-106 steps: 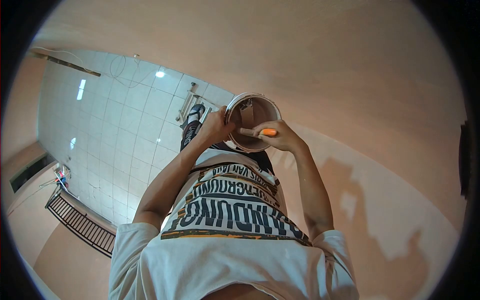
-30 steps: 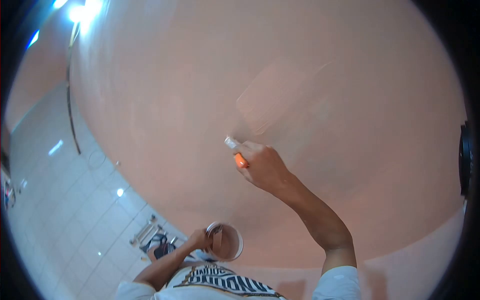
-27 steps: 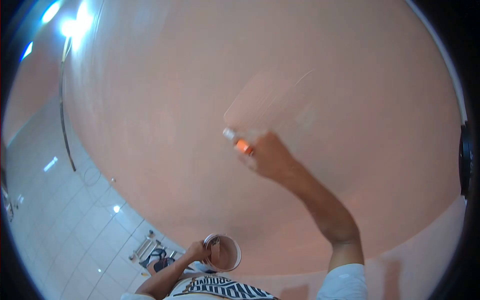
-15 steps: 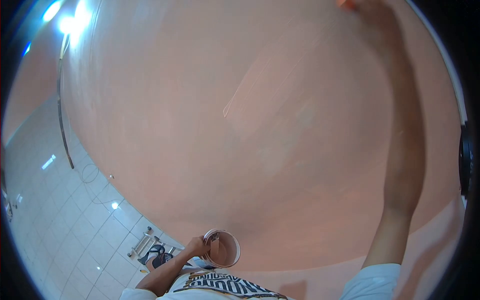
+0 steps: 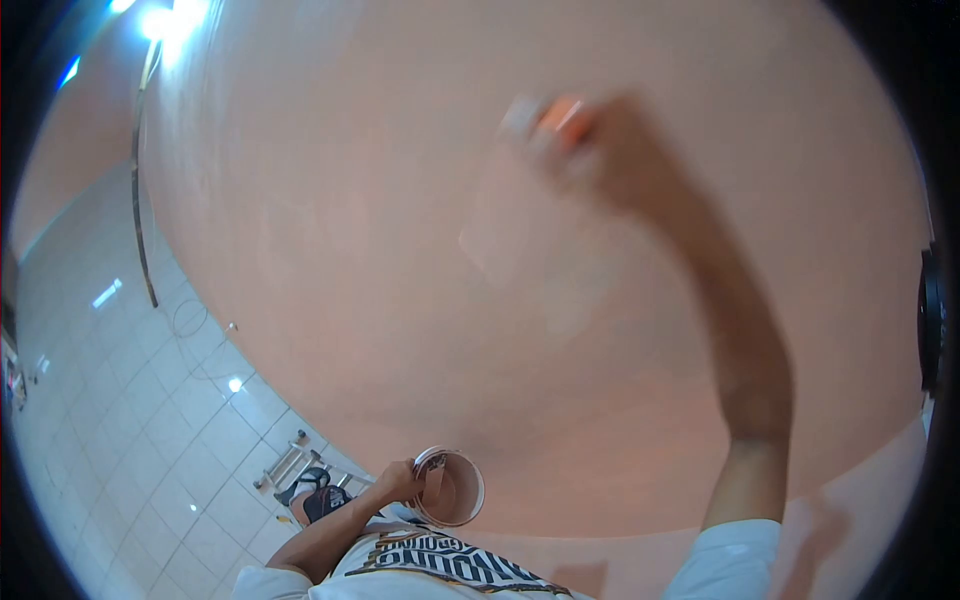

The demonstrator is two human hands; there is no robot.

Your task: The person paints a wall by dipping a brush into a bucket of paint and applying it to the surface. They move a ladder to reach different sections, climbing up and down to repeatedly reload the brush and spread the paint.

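Observation:
My left hand (image 5: 402, 482) grips the rim of a small round bucket (image 5: 476, 490) low in the view. Inside it are pinkish plaster and a flat scraper-like piece (image 5: 434, 486) near my fingers. Up at the wall, my right hand (image 5: 610, 150) is closed on an orange-handled trowel (image 5: 565, 122), whose pale end is smeared by motion. The trowel is at or close to the pinkish plastered wall (image 5: 340, 250); contact cannot be made out. Darker, damp-looking patches and a thin ridge line mark the wall below it.
Glossy white floor tiles (image 5: 150, 420) lie at lower left, with a thin cable on them. A metal ladder (image 5: 290, 466) stands beside a person in a dark cap (image 5: 326, 502). A pole (image 5: 137, 200) rises to a bright lamp (image 5: 158, 24). A black round object (image 5: 931, 320) sits at the right edge.
My right hand has swept left and down across the wall from the top right, bringing the orange-handled trowel into fuller view. My left hand still holds the bucket. The view has shifted slightly.

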